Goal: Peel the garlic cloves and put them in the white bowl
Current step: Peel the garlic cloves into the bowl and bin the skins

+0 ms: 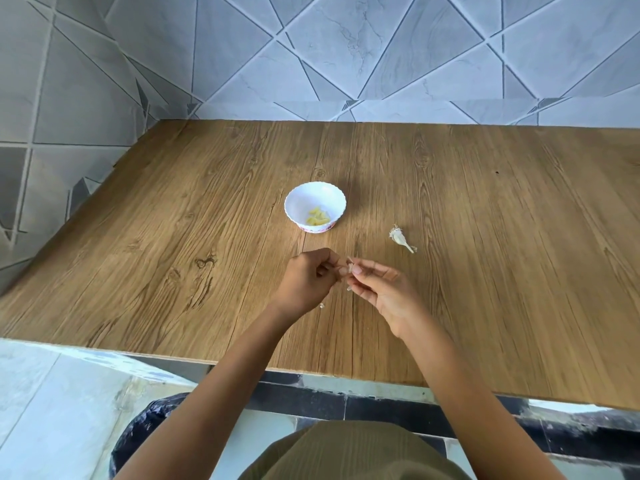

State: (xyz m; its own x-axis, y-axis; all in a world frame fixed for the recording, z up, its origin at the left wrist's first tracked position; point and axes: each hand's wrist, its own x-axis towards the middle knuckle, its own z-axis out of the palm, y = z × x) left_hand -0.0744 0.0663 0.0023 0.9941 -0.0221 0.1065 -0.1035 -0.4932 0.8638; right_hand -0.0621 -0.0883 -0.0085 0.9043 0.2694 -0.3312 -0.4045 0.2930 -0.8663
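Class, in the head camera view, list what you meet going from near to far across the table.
left hand and right hand together pinching a garlic clove → garlic stalk → white bowl holding peeled cloves → tiled wall

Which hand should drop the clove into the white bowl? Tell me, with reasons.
Probably the left hand: the white bowl sits straight ahead of it, while the right hand lies further right. Both pinch the clove.

Wooden table (485,237) against grey geometric-tiled wall (346,46)
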